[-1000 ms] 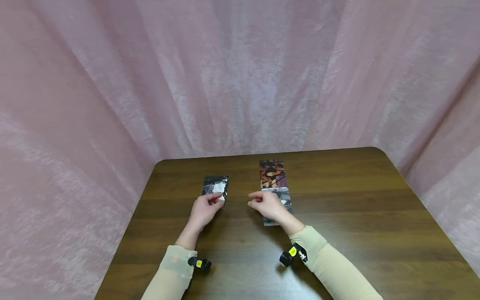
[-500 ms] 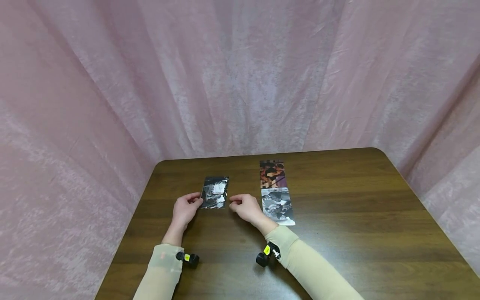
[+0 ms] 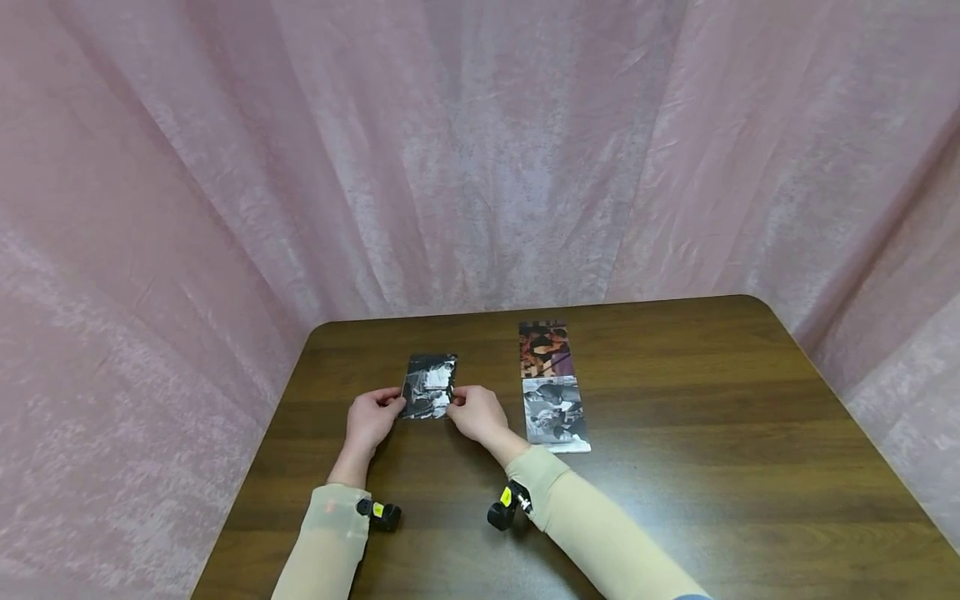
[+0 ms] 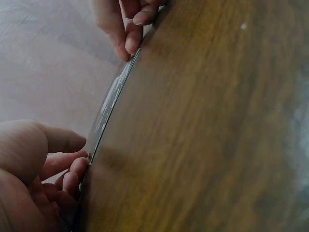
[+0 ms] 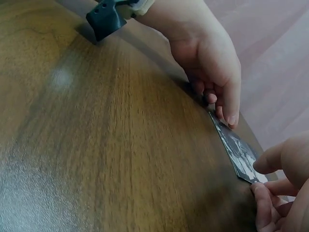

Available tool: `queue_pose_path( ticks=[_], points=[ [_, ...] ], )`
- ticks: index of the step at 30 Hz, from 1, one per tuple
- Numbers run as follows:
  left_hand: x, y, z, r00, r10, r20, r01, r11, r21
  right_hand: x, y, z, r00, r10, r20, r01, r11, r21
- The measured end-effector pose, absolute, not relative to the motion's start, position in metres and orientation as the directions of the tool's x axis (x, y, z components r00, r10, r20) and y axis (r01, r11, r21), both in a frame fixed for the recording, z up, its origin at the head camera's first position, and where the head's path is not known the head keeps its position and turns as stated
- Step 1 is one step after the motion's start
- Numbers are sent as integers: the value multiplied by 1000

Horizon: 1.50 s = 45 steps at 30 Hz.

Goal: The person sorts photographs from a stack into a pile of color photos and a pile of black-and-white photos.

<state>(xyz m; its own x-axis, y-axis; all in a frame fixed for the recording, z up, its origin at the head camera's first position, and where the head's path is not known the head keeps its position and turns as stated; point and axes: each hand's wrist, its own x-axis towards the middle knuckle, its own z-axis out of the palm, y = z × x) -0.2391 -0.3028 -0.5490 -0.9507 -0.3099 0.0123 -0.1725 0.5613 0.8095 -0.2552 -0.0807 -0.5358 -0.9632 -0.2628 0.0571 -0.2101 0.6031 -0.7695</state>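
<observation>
A glossy black-and-white photo [image 3: 429, 385] lies flat on the left part of the table, seen nearly edge-on in the left wrist view. My left hand [image 3: 371, 419] pinches its left edge, with curled fingers at the border and the thumb close above. From the other side my right hand [image 3: 478, 412] grips the lower right edge; in the right wrist view its thumb rests on the picture [image 5: 236, 147]. To the right lies another black-and-white photo [image 3: 555, 410] with a white strip along its near edge. Directly beyond it is a colour photo [image 3: 546, 350] in orange and purple tones.
The brown wooden table [image 3: 712, 417] has rounded far corners. A pink velvety curtain [image 3: 480, 167] hangs behind it and along both sides. Each wrist carries a small black camera, such as the right one [image 3: 501, 515].
My right hand has moved left from over the right-hand photos to the left photo's right edge. My left hand has shifted left from the photo's lower part to its left edge.
</observation>
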Motion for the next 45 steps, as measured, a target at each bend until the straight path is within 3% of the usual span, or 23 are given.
queue_pose_path(
  ticks=[5, 13, 23, 30, 38, 45],
  points=[
    [-239, -299, -549, -949, -315, 23, -173, 578, 798, -256, -81, -535, -967, -255, 1, -158, 597, -787],
    [-239, -298, -553, -943, -333, 26, -184, 583, 791, -253, -82, -528, -972, -216, -96, -16, 466, -885],
    [-237, -298, -552, -947, -320, 35, -172, 594, 786, -253, -86, -525, -977, -167, -134, 71, 339, -938],
    [-236, -297, -551, -946, -321, 45, -168, 602, 781, -254, -89, -528, -983, -157, -100, 45, 319, -947],
    [-235, -296, -550, -949, -312, 47, -160, 604, 780, -256, -87, -536, -986, -157, -50, -32, 478, -878],
    [-235, -297, -550, -945, -326, 26, -175, 573, 801, -255, -87, -538, -989, -147, -18, -47, 427, -903]
  ],
)
